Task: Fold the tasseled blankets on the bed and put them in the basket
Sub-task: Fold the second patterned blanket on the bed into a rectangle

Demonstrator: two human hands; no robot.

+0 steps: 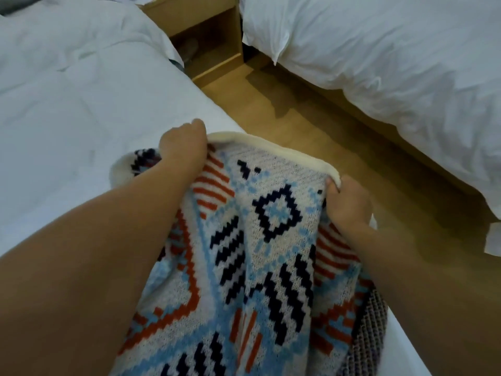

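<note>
Head view: a bed [67, 109] with a creased white sheet is seen across the left half of the frame. At centre left, the left hand [184, 143] is closed over the top edge of the blanket [252, 256], with the fingers curled round the fabric and hidden behind it. The blanket, patterned in white, light blue, navy and orange with a cream border, is held up by its top edge and spreads from centre frame down to the bottom edge, over the bed's right side. At centre right, the cream border is pinched by the right hand [349, 204], the thumb laid on the near face and the fingers tucked behind. A darker knitted cloth [371, 337] is partly covered by the blanket at lower right. A wooden nightstand [211, 36] is seen at top centre, a wooden floor [311, 112] runs diagonally beside it, and a second bed [393, 50] with white bedding fills the upper right.
</note>
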